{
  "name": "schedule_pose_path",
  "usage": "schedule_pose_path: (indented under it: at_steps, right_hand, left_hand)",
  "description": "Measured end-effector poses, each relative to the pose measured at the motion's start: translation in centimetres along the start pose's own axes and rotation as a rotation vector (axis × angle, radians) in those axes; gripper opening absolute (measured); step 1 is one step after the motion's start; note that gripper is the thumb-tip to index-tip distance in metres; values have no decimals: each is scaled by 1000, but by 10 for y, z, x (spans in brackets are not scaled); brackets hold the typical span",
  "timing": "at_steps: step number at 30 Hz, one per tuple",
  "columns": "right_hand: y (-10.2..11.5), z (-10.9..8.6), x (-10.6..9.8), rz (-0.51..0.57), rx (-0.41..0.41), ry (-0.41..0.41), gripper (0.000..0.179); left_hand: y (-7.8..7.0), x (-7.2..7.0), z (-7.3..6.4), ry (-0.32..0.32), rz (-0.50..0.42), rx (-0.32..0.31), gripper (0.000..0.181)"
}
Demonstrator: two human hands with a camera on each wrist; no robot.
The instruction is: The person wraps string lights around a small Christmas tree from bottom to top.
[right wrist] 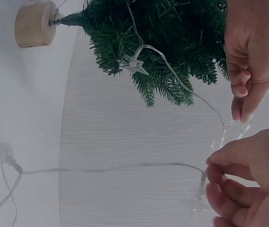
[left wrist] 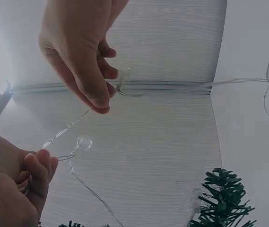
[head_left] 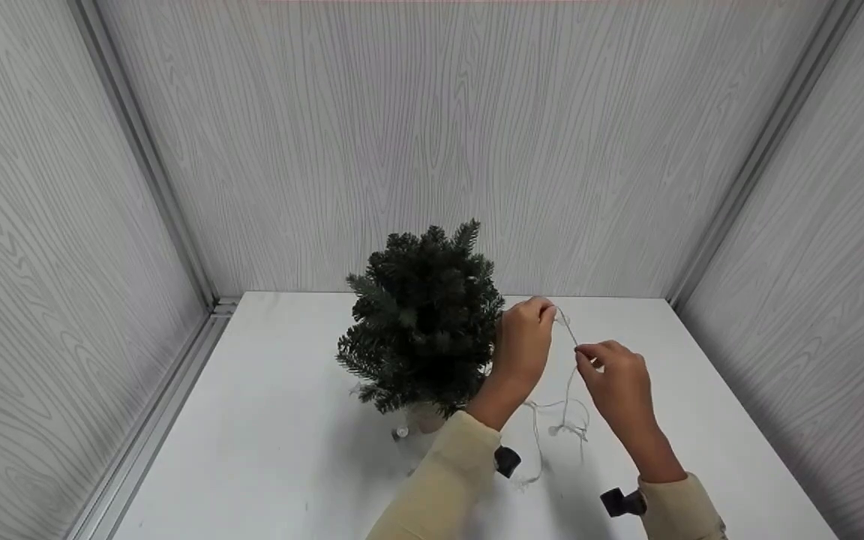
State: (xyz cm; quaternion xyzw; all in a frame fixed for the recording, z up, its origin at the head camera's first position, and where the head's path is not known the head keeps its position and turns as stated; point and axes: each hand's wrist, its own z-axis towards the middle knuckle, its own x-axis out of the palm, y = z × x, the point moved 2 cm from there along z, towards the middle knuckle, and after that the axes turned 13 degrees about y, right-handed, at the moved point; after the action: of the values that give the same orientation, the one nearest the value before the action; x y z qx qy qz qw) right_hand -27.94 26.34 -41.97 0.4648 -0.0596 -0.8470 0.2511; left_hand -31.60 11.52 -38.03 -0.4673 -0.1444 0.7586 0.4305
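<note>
1. Your left hand (head_left: 523,343), raised just beside the tree's right side in the head view, pinches the clear string (head_left: 568,328) between thumb and fingers.
2. Your right hand (head_left: 619,381), further right and slightly lower, pinches the same string between thumb and forefinger. The hands are apart; a short stretch of string runs between them.
3. Tree (head_left: 426,322): upright on the white table (head_left: 267,390), dark green, standing on a pale round base (right wrist: 35,24) that your left sleeve (head_left: 443,476) partly hides in the head view.
4. String position: from your right hand a length hangs to the table, where loose loops lie to the right of the base. In the right wrist view another strand leads from your left hand to the branches.
5. A clear star (right wrist: 134,65) on that strand shows at the branch edge; whether it touches the needles, you cannot tell from here.
6. A clear rounded ornament (left wrist: 84,143) shows near your left fingers in the left wrist view.
7. Behind the table: pale wood-grain wall (head_left: 432,135).
</note>
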Motion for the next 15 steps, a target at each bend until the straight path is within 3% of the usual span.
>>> schedule_pose_path:
  at_steps: [6,15]
  right_hand:
    - [-3,-1,5,32,96,47,11]
    - [-11,-4,8,71,179,38,12]
  left_hand:
    - [0,-1,1,-27,-9,22,14]
    - [3,2,7,-13,-70,-36,13]
